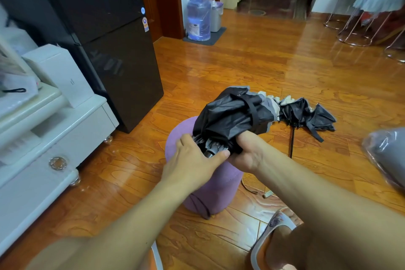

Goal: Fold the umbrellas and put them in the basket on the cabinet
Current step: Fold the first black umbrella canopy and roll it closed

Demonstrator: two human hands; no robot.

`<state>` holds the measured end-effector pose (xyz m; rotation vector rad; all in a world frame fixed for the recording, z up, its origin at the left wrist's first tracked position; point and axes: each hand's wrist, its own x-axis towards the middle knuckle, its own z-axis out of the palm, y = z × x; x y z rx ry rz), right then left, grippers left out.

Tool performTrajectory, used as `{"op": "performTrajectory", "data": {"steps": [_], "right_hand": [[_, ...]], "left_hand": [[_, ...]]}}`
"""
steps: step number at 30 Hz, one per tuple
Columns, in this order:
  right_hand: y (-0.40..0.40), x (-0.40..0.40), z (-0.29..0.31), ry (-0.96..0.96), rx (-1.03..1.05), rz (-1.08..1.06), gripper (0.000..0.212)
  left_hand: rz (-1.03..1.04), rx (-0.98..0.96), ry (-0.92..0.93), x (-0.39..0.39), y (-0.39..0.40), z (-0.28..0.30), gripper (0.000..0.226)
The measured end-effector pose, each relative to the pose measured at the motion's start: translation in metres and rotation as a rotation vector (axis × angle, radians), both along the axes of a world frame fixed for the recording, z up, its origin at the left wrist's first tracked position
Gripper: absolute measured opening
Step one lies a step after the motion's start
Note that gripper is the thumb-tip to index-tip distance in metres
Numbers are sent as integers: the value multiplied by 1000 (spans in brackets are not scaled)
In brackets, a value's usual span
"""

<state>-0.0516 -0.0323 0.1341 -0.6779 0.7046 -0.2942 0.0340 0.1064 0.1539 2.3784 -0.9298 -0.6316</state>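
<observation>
A black folded umbrella [236, 114] with a grey edge is held in the air above a purple stool [210, 195]. A strap runs around its bundled canopy. My right hand [247, 151] grips its near end from the right. My left hand [195, 158] holds the same end from the left, thumb against the rib tips. A second black umbrella [306, 114] lies half collapsed on the wooden floor behind, its shaft pointing toward me. The white cabinet [54, 129] stands at the left; no basket is recognisable on it.
A dark fridge [103, 39] stands beside the cabinet. A white box [59, 72] and bags sit on the cabinet top. A water jug [198, 15] and bin stand by the far wall. Chairs [368, 13] are at the far right. A plastic-wrapped bundle [388, 153] lies at the right edge.
</observation>
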Motion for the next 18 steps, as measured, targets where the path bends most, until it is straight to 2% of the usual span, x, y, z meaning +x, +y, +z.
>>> {"op": "performTrajectory", "data": {"steps": [2,3,5,6,9,14,16,18], "right_hand": [[-1,0,0,-14,-20,-5,37],[-1,0,1,-21,-32,-5,37],[0,2,3,-37,-46,8,38],[0,2,3,-38,-52,18,39],[-1,2,2,-30,-42,11,39],[5,4,-8,139,-12,-51,37],[9,5,-10,190,-2,-57,37],[10,5,-6,195,-2,-47,34]], "left_hand": [[-8,-11,16,5,-3,1,124],[-15,-46,95,8,-5,2,125],[-31,-154,256,10,-9,1,101],[-46,-194,260,9,-11,-1,86],[-56,-231,136,3,-12,-2,71],[-203,37,-161,-6,-10,-11,45],[-193,85,-154,-8,-12,-13,36],[-143,90,-67,-4,-14,-14,36]]}}
